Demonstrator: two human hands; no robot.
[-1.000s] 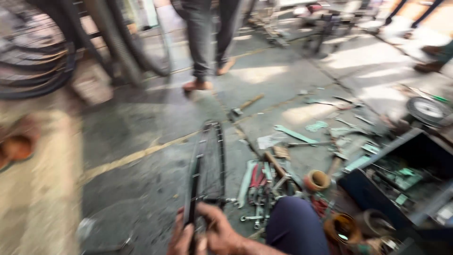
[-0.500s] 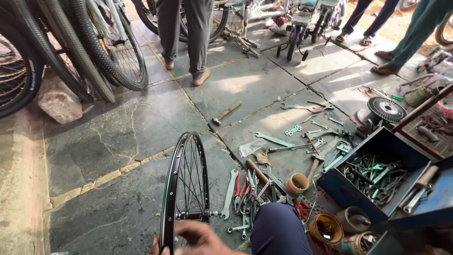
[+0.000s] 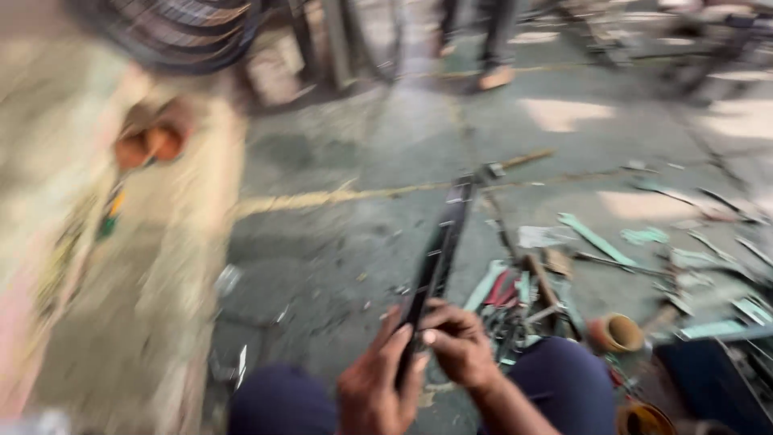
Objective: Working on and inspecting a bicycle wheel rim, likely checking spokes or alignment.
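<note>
Head view, heavily blurred by motion: a black bicycle wheel rim [image 3: 441,246] is being held edge-on to the camera, standing upright on the stone floor [image 3: 338,234] between the person's knees. The left hand [image 3: 377,383] is being wrapped around the near edge of the rim from the left, fingers closed on it; the right hand [image 3: 459,345] is being pressed against the same edge from the right, fingers curled over the top. Both hands are thus clamped on the rim, close together and almost touching. The rim is being run away from the hands toward the far end, near a hammer [image 3: 515,161] lying on the floor. Judged: the wheel is being best steadied by a firm two-sided grip low on the rim, kept vertical so that it does not tip. Just right of the hands, a pile of hand tools [image 3: 523,298] and a small orange pot [image 3: 613,332] are being seen on the floor.
</note>
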